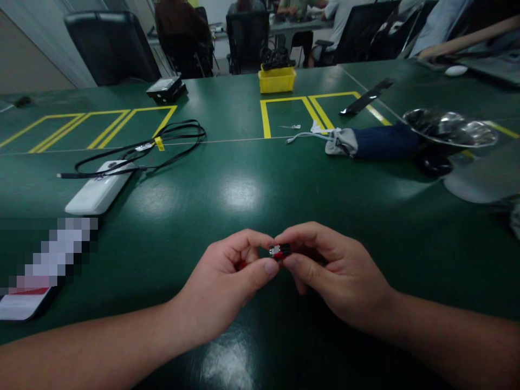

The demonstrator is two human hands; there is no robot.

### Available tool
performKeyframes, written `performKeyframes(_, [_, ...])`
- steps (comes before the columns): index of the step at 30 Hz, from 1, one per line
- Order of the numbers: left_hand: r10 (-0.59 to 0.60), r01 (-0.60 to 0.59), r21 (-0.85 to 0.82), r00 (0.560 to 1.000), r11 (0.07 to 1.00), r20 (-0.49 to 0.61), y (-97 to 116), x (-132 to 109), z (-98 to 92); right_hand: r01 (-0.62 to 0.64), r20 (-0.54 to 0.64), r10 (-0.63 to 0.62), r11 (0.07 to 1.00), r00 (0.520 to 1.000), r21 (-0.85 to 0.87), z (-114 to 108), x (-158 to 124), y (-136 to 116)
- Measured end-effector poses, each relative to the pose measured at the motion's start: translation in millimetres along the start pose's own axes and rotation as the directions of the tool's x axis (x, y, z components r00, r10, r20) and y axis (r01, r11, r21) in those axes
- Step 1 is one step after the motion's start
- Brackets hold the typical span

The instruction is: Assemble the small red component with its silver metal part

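Observation:
Between my two hands, above the front of the dark green table [162, 238], is a small red and black piece with a silvery metal part [278, 251]; its exact kind is too small to make out. My left hand [235, 273] pinches its left side between thumb and forefinger. A bit of red also shows inside the curled fingers of that hand. From the other side, my right hand [337, 265] grips the black end with thumb and forefinger. Fingertips of both hands nearly meet and hide part of the piece.
Left lie a white power bank [99, 189], a coiled black cable [162, 162] and a partly blurred phone [24, 303]. Farther back stand a black box [166, 89] and a yellow bin [277, 81]. Right are a blue pouch [382, 142] and a metal bowl [450, 127]. People sit beyond.

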State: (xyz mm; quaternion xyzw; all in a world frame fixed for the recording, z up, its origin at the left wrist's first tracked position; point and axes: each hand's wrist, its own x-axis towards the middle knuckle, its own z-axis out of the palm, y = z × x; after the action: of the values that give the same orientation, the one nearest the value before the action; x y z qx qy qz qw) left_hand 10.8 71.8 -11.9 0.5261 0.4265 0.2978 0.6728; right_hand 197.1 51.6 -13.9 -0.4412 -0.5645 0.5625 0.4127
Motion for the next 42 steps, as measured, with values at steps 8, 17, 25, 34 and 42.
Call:
performKeyframes(8, [-0.015, 0.011, 0.041, 0.996, 0.999, 0.092, 0.3, -2.4, -1.3, -0.027, 0.003, 0.027, 0.997, 1.000, -0.075, -3.2, 0.0, 0.8])
performKeyframes(17, [-0.039, 0.029, 0.069, 0.990, 0.997, 0.134, 0.5, -4.6, -4.0, 0.018, 0.004, -0.018, 0.989, 1.000, -0.146, -3.2, -1.7, -2.0])
performKeyframes(25, [-0.046, 0.046, 0.002, 0.994, 0.999, 0.098, -4.7, -4.0, -2.2, 0.010, 0.019, -0.008, 0.993, 1.000, -0.117, -2.2, -1.1, -2.4])
performKeyframes(34, [-0.062, 0.058, 0.041, 0.991, 0.997, 0.118, -1.5, -4.0, -1.8, 0.049, 0.029, -0.046, 0.989, 0.999, -0.136, -2.3, 0.0, -3.0])
performKeyframes(42, [-0.074, 0.072, 0.026, 0.992, 0.997, 0.104, 1.9, -3.3, -0.9, 0.014, -0.007, -0.016, 0.986, 1.000, -0.166, -2.1, 0.9, -2.2])
